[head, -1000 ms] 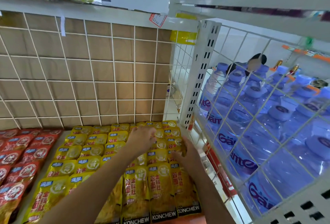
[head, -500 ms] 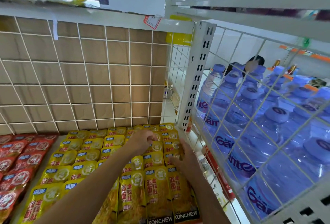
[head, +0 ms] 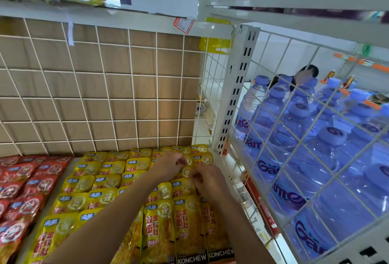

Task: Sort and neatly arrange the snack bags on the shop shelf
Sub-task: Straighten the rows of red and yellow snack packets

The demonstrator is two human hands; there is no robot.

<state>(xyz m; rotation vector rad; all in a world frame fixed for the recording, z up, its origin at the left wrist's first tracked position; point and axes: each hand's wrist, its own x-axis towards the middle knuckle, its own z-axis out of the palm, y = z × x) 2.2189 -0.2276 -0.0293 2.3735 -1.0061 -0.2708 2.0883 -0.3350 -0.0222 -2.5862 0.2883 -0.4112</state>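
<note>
Yellow snack bags [head: 105, 181] lie in overlapping rows across the white shelf [head: 67, 170], from the back grid to the front edge. Red snack bags [head: 25, 179] fill the rows to their left. Both my hands reach to the back right of the yellow rows. My left hand [head: 168, 166] has its fingers curled and pinches the top of a yellow bag near the back. My right hand [head: 209, 180] sits just right of it, fingertips curled on the edge of a neighbouring yellow bag. The bags under my palms are hidden.
A white wire grid [head: 117, 95] backed with brown board closes the rear. A slotted white upright [head: 237, 87] and a wire side panel [head: 315, 158] bound the right side, with blue water bottles [head: 294, 137] behind the panel. Another shelf runs overhead.
My right hand has moved up and left to meet my left hand at the back rows. My left hand's fingers have curled tighter on a yellow bag. The view has shifted slightly.
</note>
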